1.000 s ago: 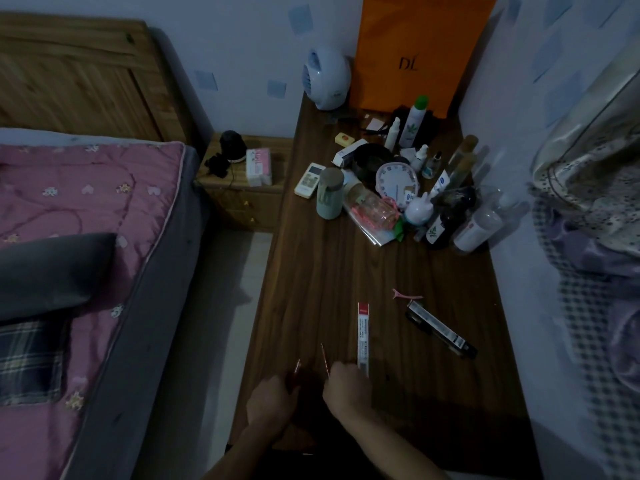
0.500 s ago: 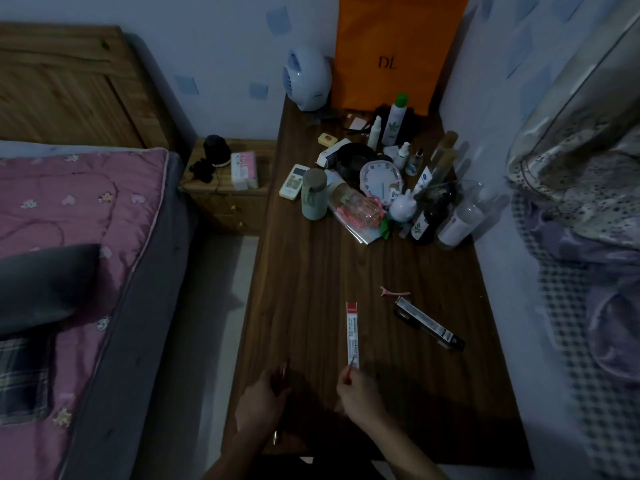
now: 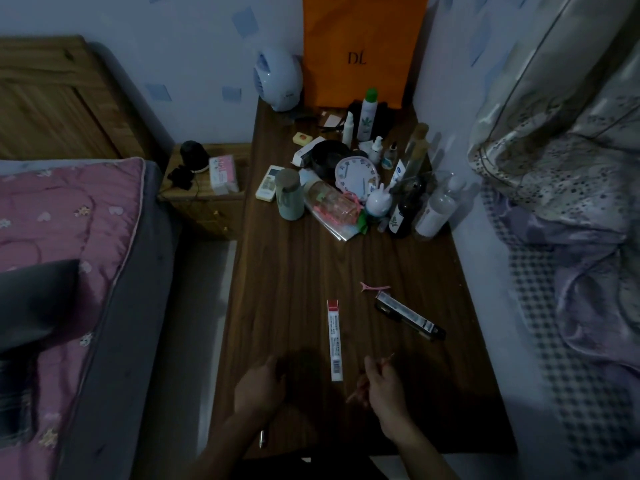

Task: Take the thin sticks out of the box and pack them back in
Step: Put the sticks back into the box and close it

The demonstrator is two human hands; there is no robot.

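Thin sticks point(image 3: 356, 393) are out, pinched in the right hand point(image 3: 384, 386) beside the box point(image 3: 335, 341). Repacking looks still to do. I cannot tell the grip of the left hand point(image 3: 259, 386).

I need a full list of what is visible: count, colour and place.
desk: one, dark wood, centre
slim box: one, white with red end, on the desk
thin sticks: count unclear, reddish, in the right hand
hair clip: one, pink, beyond the box
long pack: one, black and white, right of the box
bag: one, orange, at the far wall
clock: one, white, far end of desk
bed: one, pink quilt, left
left hand: near desk edge, grip unclear
right hand: grips the sticks
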